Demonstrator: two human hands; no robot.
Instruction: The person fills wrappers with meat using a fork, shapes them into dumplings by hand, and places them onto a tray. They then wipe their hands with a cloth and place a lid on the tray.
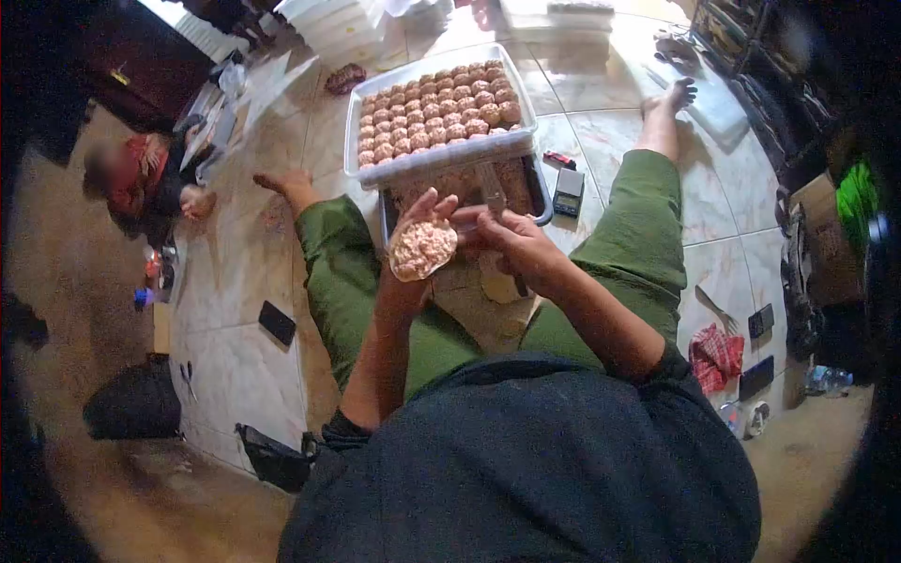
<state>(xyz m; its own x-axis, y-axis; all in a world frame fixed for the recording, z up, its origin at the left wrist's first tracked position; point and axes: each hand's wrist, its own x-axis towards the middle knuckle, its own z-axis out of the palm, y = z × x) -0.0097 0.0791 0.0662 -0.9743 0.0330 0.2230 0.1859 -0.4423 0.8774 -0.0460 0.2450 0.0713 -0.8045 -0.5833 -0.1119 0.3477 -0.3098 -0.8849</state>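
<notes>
On my left hand (410,272) lies a round dumpling wrapper (422,250) covered with pinkish minced meat, the fingertips showing beyond its far edge. My right hand (527,249) is closed around a flat metal spatula (491,186), its blade pointing away from me over the tub. That dark-rimmed tub (544,202) holds minced meat and stands just past my hands. Across its far part rests a clear plastic tray (352,141) filled with rows of round meat dumplings (436,113). Pale round wrappers (504,284) lie between my legs, partly hidden by my right hand.
A small digital scale (568,192) and a red object (560,160) sit right of the tub. A phone (277,324) lies on the tiles at left. Another person (141,183) sits at far left. A red checked cloth (716,357) and a bottle (828,380) are at right.
</notes>
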